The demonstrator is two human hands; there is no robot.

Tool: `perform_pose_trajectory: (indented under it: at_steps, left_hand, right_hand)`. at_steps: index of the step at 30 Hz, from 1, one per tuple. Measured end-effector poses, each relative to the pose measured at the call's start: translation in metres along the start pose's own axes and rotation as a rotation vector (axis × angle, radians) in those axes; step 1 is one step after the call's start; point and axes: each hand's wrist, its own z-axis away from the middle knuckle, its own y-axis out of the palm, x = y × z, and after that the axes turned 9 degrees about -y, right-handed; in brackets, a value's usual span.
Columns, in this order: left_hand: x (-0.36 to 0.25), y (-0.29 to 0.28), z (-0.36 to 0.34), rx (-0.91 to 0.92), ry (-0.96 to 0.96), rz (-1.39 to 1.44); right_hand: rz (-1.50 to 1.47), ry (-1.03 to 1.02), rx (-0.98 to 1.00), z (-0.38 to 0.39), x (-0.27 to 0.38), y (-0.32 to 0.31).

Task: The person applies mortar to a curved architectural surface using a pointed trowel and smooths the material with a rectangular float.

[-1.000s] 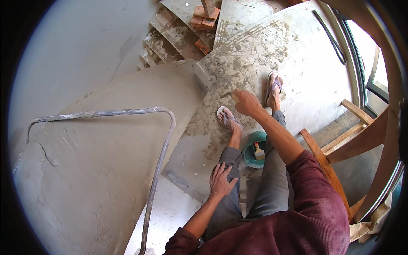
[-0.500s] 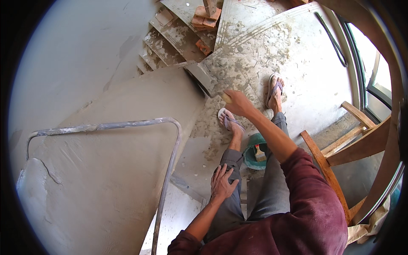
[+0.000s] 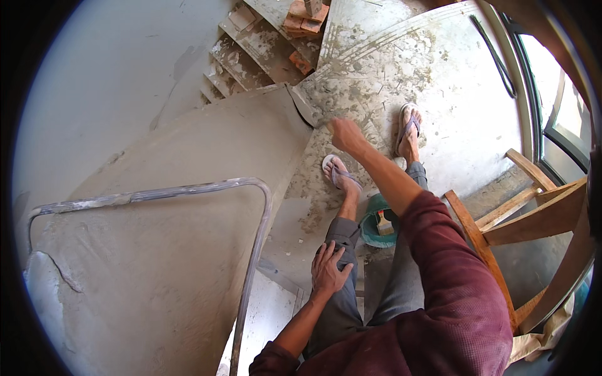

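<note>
Two hands are in view, and one trowel [image 3: 306,103]. The right hand [image 3: 346,135] has its grip clamped round the trowel's handle—the fingers hide most of it—and the blade lies to the left of the fist, at the far right corner of the grey plaster [image 3: 157,263]. The left hand [image 3: 329,269] holds nothing; its grip is loose, fingers spread flat on the left knee.

One green bucket [image 3: 367,237] stands between the legs, partly hidden by the right one. In it is one brush [image 3: 384,224], leaning, bristles toward the near side; I cannot tell what else the bucket holds.

Two sandals [image 3: 409,127], one per foot, stand on the spattered floor [image 3: 464,119]. One bent pipe [image 3: 188,189] crosses above the plaster at left. Far off, one stack of bricks [image 3: 304,24], too overlapped to count, sits by the steps [image 3: 254,53], with one lone brick [image 3: 301,63] nearer. At far right lies one black strap [image 3: 494,56]; at right stands one wooden frame [image 3: 481,250].
</note>
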Motion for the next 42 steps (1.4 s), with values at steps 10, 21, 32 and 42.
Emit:
perform_pose_trajectory:
  at_steps: [10,21,32,42]
  left_hand:
    - [-0.006,-0.003,0.002,-0.011,-0.002,0.003]
    - [-0.006,0.001,0.0,-0.005,0.008,-0.008]
    - [-0.011,-0.008,-0.003,-0.009,-0.005,-0.018]
    - [-0.016,-0.006,-0.002,0.003,-0.021,0.003]
  right_hand:
    - [-0.225,0.116,0.031,0.002,-0.021,-0.005]
    - [-0.08,0.002,0.102,-0.032,0.006,-0.029]
    - [-0.192,0.026,-0.001,-0.037,-0.036,-0.019]
    - [-0.309,-0.201,-0.019,-0.031,0.01,-0.044]
